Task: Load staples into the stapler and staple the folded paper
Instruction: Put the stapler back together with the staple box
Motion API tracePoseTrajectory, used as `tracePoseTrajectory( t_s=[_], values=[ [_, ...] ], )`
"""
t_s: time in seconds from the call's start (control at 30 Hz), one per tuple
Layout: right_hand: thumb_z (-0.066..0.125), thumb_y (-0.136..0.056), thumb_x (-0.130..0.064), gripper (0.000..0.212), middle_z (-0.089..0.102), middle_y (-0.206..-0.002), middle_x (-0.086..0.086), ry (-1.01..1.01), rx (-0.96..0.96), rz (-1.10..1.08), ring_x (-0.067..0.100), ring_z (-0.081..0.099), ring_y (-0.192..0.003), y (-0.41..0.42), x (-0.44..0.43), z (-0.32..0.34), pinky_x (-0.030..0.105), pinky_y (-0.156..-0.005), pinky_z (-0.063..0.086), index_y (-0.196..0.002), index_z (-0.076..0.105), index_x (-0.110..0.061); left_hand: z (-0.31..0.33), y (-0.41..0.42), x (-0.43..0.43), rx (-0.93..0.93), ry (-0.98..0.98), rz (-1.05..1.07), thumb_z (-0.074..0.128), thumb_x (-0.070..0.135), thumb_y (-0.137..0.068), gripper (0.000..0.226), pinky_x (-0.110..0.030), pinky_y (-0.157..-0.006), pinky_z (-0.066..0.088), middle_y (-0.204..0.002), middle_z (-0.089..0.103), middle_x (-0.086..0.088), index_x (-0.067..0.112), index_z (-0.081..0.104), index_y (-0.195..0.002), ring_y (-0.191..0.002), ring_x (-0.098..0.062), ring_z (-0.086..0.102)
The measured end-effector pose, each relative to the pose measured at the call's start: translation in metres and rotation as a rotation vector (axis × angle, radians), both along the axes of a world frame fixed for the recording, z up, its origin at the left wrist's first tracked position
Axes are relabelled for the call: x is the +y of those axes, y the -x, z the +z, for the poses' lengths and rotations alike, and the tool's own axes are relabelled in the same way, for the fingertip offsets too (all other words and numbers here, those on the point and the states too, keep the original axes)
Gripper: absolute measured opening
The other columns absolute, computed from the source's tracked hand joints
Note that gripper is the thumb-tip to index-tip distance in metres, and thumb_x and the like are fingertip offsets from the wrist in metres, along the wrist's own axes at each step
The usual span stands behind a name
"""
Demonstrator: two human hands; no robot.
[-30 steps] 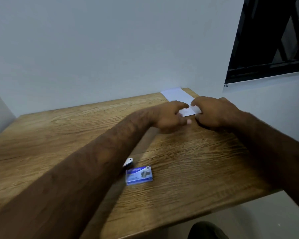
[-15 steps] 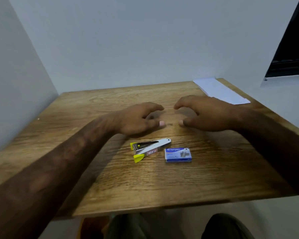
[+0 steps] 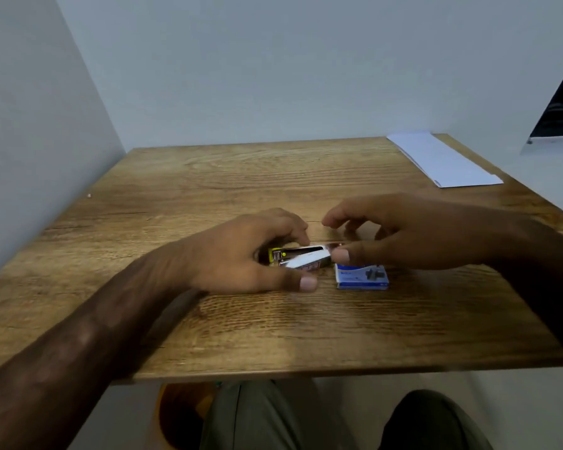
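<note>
The stapler (image 3: 301, 258) lay on the wooden bench (image 3: 208, 177) near its middle, its long axis running roughly left to right across the view. The yellow hinge end pointed toward the left, and the silver nose pointed right, toward the staple box. Its top arm looked lifted a little from the base at the yellow end, though blur made the gap hard to judge.

The left hand (image 3: 241, 258) curled over the stapler from the near left. Its fingers bent over the far side and its thumb stretched along the near side, but whether that grip was actually closed on the stapler or only cupped around it could not be told. The right hand (image 3: 403, 235) hovered just beside the stapler's nose with its fingers spread and loosely bent. Its grip was released, and its thumb tip lay close to the silver end; contact could not be told.

The blue staple box (image 3: 362, 276) sat flat on the bench just right of the stapler, partly under the right hand. The folded paper (image 3: 442, 159) lay well apart at the far right corner of the bench, its long axis running from the far edge toward the right edge.
</note>
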State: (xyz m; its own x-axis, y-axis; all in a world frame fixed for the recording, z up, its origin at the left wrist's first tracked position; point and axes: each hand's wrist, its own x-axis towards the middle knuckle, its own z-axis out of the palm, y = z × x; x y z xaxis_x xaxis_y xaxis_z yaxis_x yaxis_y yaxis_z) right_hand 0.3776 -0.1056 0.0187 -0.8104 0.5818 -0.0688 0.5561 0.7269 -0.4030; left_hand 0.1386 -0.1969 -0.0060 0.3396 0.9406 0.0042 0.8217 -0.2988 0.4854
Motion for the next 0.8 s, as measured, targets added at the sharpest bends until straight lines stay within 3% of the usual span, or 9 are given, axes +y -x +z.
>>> tracePoseTrajectory(
  t_s=[0.07, 0.17, 0.37, 0.53, 0.67, 0.8],
  values=[
    [0.056, -0.067, -0.083, 0.076, 0.055, -0.109, -0.038, 0.029, -0.001, -0.004, -0.034, 0.045, -0.098, -0.007, -0.003, -0.003, 0.009, -0.071, 0.042, -0.135, 0.049, -0.052, -0.006, 0.000, -0.003, -0.020, -0.052, 0.002, 0.080, 0.049, -0.079, 0.048, -0.035, -0.107, 0.046, -0.138, 0.055, 0.010, 0.026, 0.064, -0.117, -0.130, -0.003, 0.052],
    [0.059, -0.059, -0.091, 0.083, 0.055, -0.115, -0.037, 0.066, 0.013, -0.005, -0.023, 0.048, -0.107, -0.014, -0.005, -0.009, 0.011, -0.071, 0.047, -0.134, 0.044, -0.059, -0.012, 0.001, -0.003, -0.070, -0.088, 0.025, 0.083, 0.040, -0.078, 0.042, -0.033, -0.106, 0.046, -0.139, 0.055, 0.010, 0.024, 0.063, -0.113, -0.129, -0.003, 0.053],
    [0.076, -0.061, -0.077, 0.081, 0.054, -0.106, -0.037, 0.057, -0.005, -0.003, -0.013, 0.054, -0.097, -0.015, -0.008, -0.018, 0.018, -0.067, 0.047, -0.131, 0.037, -0.064, -0.015, 0.004, 0.000, -0.100, -0.118, -0.004, 0.081, 0.039, -0.081, 0.036, -0.038, -0.102, 0.049, -0.135, 0.057, 0.008, 0.023, 0.064, -0.108, -0.126, -0.006, 0.055],
    [0.082, -0.066, -0.064, 0.078, 0.061, -0.105, -0.028, 0.098, 0.037, 0.029, -0.001, 0.062, -0.092, -0.015, -0.005, -0.018, 0.021, -0.067, 0.054, -0.134, 0.042, -0.058, -0.021, 0.005, 0.001, -0.147, -0.157, 0.004, 0.079, 0.037, -0.082, 0.034, -0.037, -0.103, 0.048, -0.132, 0.059, 0.006, 0.020, 0.067, -0.109, -0.128, -0.004, 0.054],
    [0.082, -0.064, -0.062, 0.073, 0.066, -0.102, -0.023, 0.168, 0.115, 0.060, 0.005, 0.066, -0.091, -0.016, -0.002, -0.011, 0.018, -0.076, 0.056, -0.130, 0.052, -0.055, -0.023, 0.005, -0.001, -0.155, -0.175, 0.007, 0.078, 0.039, -0.084, 0.035, -0.036, -0.103, 0.048, -0.132, 0.060, 0.005, 0.019, 0.067, -0.111, -0.128, -0.002, 0.053],
    [0.084, -0.058, -0.058, 0.068, 0.069, -0.096, -0.015, 0.159, 0.262, 0.064, 0.009, 0.067, -0.081, -0.011, 0.003, -0.004, 0.016, -0.070, 0.055, -0.122, 0.064, -0.044, -0.025, 0.003, -0.002, -0.173, -0.204, 0.010, 0.077, 0.037, -0.081, 0.038, -0.041, -0.103, 0.048, -0.130, 0.062, 0.000, 0.014, 0.069, -0.110, -0.125, -0.007, 0.057]
  ],
)
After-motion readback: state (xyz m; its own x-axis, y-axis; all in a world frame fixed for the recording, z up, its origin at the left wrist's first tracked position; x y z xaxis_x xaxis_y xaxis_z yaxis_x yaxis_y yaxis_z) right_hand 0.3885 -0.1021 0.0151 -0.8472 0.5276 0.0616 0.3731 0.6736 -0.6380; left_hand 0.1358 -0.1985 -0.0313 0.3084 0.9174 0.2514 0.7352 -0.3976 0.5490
